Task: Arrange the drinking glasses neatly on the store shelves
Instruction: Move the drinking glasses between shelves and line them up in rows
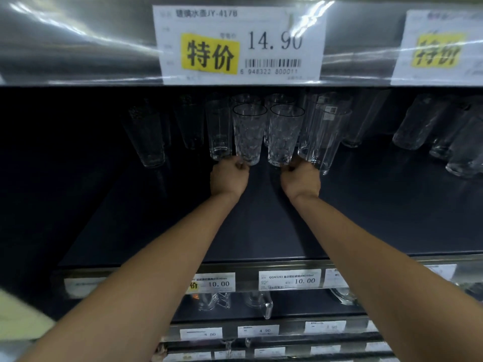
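L hand (pixel 229 176) grips dimpled glass (pixel 249 134), R hand (pixel 300 180) its twin (pixel 283 135) (dark shelf (pixel 261 231))

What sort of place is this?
Probably a shop's glassware aisle: a white barcoded price label with yellow sticker, clear drinking glasses lined on a dark shelf, smaller white price tags below.

We log a big white price tag (pixel 239 43) reading 14.90, bearing a yellow sticker (pixel 210 54) and a barcode (pixel 272 63). Right of it, a second tag (pixel 439 48), blurred. Well below it, a small tag (pixel 213 282) marked 10.00, another small tag (pixel 289 280) likewise, lower still a 4.90 tag (pixel 258 331).
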